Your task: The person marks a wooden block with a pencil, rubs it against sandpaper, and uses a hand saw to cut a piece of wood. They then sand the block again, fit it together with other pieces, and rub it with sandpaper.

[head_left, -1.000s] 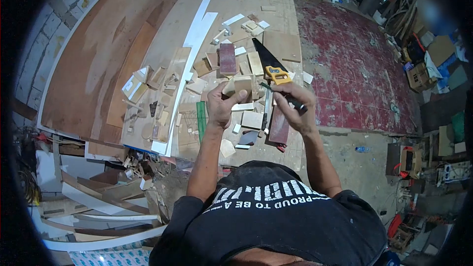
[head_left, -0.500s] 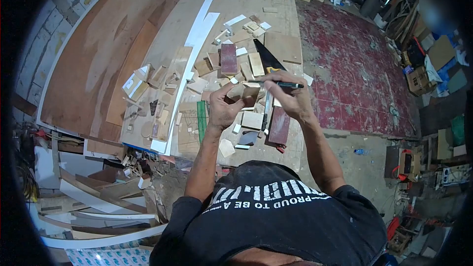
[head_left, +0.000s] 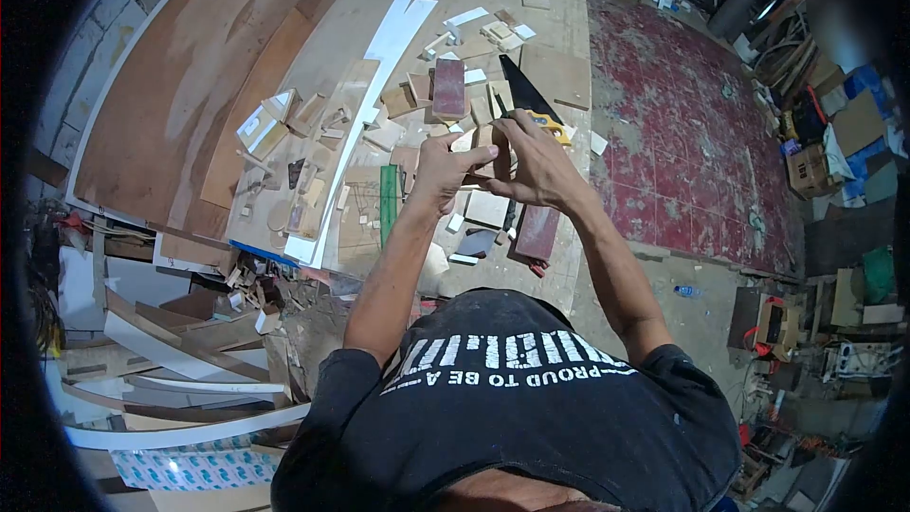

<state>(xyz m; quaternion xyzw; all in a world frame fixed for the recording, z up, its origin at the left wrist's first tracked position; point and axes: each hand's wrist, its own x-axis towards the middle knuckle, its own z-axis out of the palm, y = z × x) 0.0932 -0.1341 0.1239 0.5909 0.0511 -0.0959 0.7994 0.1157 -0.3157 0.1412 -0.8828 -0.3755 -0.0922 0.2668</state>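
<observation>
My left hand [head_left: 442, 173] is closed around a small wooden piece [head_left: 484, 139], thumb lying across it. My right hand [head_left: 538, 167] has come up against the other side of the same piece, its fingers bent over it. A dark pen [head_left: 500, 106] sticks up from between the right fingers; its lower part is hidden. Just beyond the right hand lies a handsaw with a yellow handle [head_left: 548, 125] and a black blade [head_left: 527, 90]. A dark red block [head_left: 448, 88] rests past the left hand, and a green strip [head_left: 389, 204] lies to its left.
Wood offcuts cover the workbench [head_left: 370, 33] around both hands. A second red block [head_left: 537, 232] lies near the front edge. A long white strip [head_left: 349, 152] runs along the left. A large brown board [head_left: 180, 85] leans beyond it. Scrap wood [head_left: 180, 351] is piled on the lower left.
My right hand has moved left and closed in on the wooden piece. The pen has swung from lying level to pointing away from me. The view has shifted slightly.
</observation>
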